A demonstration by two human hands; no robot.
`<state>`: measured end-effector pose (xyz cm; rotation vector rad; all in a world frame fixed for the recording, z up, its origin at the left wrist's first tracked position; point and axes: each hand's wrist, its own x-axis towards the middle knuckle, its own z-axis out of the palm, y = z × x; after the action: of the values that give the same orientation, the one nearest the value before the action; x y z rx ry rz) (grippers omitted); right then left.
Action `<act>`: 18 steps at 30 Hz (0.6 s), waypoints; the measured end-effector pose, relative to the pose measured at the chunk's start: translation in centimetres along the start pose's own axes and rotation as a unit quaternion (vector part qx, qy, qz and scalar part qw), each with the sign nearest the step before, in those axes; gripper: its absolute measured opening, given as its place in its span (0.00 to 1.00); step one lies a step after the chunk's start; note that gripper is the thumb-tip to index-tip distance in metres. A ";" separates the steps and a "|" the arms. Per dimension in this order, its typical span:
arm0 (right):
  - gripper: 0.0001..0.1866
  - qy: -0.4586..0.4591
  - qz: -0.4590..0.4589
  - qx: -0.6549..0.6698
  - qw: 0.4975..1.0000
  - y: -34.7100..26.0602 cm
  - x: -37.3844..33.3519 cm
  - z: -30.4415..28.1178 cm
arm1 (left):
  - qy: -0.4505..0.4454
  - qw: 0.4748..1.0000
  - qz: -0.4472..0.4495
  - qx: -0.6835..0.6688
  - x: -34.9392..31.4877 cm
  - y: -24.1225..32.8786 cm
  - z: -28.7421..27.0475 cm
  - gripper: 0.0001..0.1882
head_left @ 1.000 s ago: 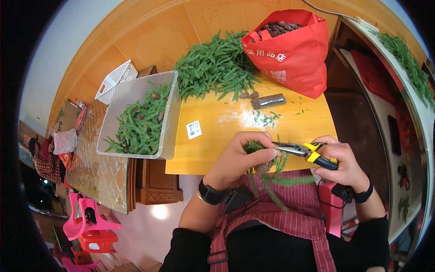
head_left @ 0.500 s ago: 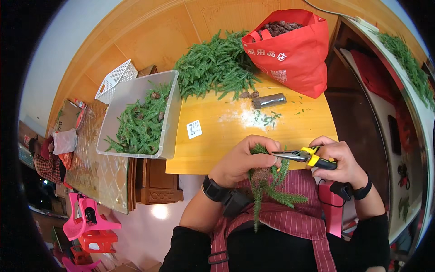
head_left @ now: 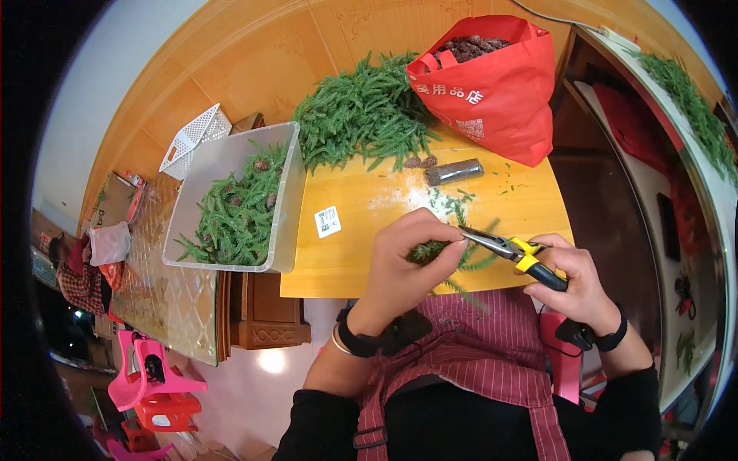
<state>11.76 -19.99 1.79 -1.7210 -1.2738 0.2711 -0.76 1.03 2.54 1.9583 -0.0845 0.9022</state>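
Note:
Over the near edge of the yellow table (head_left: 346, 265), my left hand (head_left: 396, 261) pinches an artificial pine sprig (head_left: 424, 252), whose needles poke out past the fingers. My right hand (head_left: 578, 283) is wrapped round the yellow-and-black handles of a pair of long-nose pliers (head_left: 503, 247). The pliers' jaws point left, and their tip meets my left thumb and fingertip. Whatever lies between the jaws is too small to make out. Part of the sprig is hidden behind the left hand.
A translucent bin (head_left: 286, 211) of sprigs and pinecones stands left. Behind are a green sprig pile (head_left: 357, 115) and a red bag (head_left: 492, 100) of pinecones. A dark wrapped roll (head_left: 454, 172), small cones (head_left: 420, 162) and a white label (head_left: 327, 222) lie on the table.
My left hand has risen and turned, lifting the sprig toward the table; the pinecone on it is now out of sight. The pliers have tilted, tip upward, and stay at the left fingertips.

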 end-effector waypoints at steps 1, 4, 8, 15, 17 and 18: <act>0.14 -0.022 -0.016 -0.007 1.000 0.2 0.1 -0.4 | -0.034 0.993 -0.064 -0.092 -0.1 -0.1 -0.3 0.04; 0.15 -0.044 -0.056 -0.012 0.997 0.5 0.7 -0.8 | -0.089 0.953 -0.171 -0.232 -0.2 -0.2 -0.9 0.04; 0.15 -0.040 -0.110 -0.031 0.993 0.8 1.0 -0.7 | -0.114 0.883 -0.267 -0.369 -0.4 -0.5 -0.7 0.03; 0.16 -0.041 -0.119 -0.035 0.991 1.1 1.1 -0.6 | -0.106 0.834 -0.299 -0.452 -0.5 -0.5 -0.2 0.03; 0.16 -0.040 -0.119 -0.026 0.992 1.0 1.2 -0.5 | -0.141 0.820 -0.299 -0.466 -0.6 -1.0 -0.3 0.02; 0.16 -0.040 -0.119 -0.026 0.992 1.0 1.2 -0.5 | -0.141 0.820 -0.299 -0.466 -0.6 -1.1 -0.2 0.02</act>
<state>13.24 -19.28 1.68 -1.5953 -1.5429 0.1697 -0.89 1.60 1.44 1.0437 -0.0572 0.0679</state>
